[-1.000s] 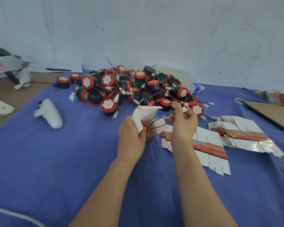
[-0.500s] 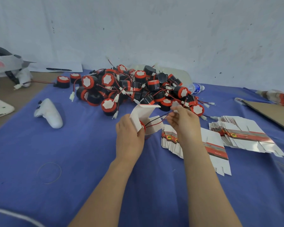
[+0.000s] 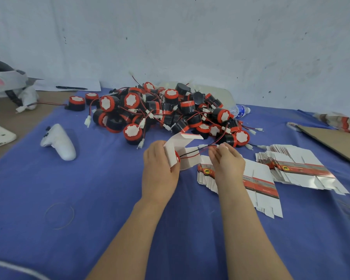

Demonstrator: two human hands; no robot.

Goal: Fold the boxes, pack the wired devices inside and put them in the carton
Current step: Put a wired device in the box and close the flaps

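My left hand (image 3: 159, 168) grips a small white folded box (image 3: 180, 147) with its top flap open; a red-and-black wired device sits inside, mostly hidden. Its red and black wire (image 3: 192, 153) runs out of the opening to my right hand (image 3: 225, 161), which pinches the wire near its white connector. Behind my hands lies a pile of several black-and-red round devices (image 3: 162, 112) with tangled wires. Two fanned stacks of flat unfolded boxes lie to the right, one stack (image 3: 257, 184) under my right wrist, the other stack (image 3: 299, 168) further right.
A white controller (image 3: 59, 141) lies on the blue cloth (image 3: 89, 199) at the left. A plastic water bottle (image 3: 239, 110) sits behind the pile. A brown cardboard sheet (image 3: 331, 140) lies at the right edge. A rubber band (image 3: 59, 215) lies front left. A headset rests far left.
My right hand has dropped from the pile's edge and drawn the wire out to the right of the box. My left hand holds the box nearly in place.
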